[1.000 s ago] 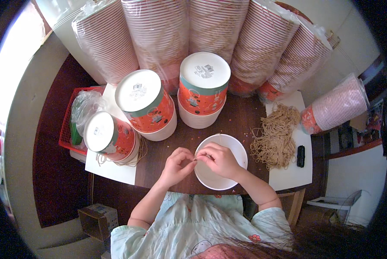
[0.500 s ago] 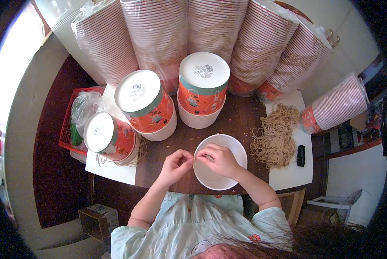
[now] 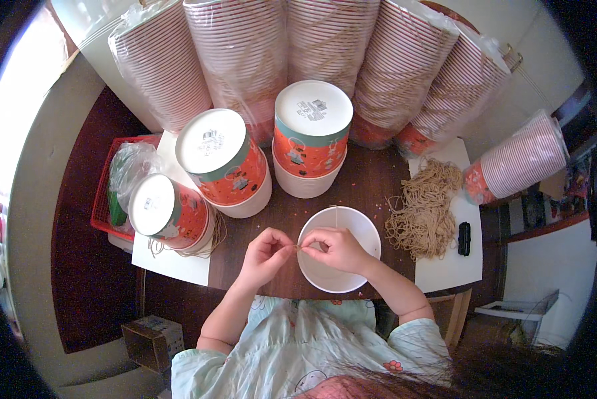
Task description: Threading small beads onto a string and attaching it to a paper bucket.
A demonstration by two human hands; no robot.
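A white paper bucket (image 3: 368,249) stands upright on the table in front of me, its mouth facing up. A piece of thin tan cord (image 3: 336,214) shows at its far rim. My left hand (image 3: 268,255) is just left of the bucket, thumb and forefinger pinched on the cord. My right hand (image 3: 332,248) is over the bucket's near left side, its fingertips pinched on the same cord and almost touching my left fingertips. Only a tiny bit of cord shows between them; the fingers hide the rest.
Upside-down orange paper buckets (image 3: 235,176) stand in stacks beyond my hands. Tall plastic-wrapped bucket stacks (image 3: 238,60) line the back. A heap of tan cords (image 3: 425,209) lies at right beside a black object (image 3: 464,239). A red basket (image 3: 102,199) sits far left.
Both hands stay close together and have moved slightly left. The cord at the bucket's far rim shows more plainly now.
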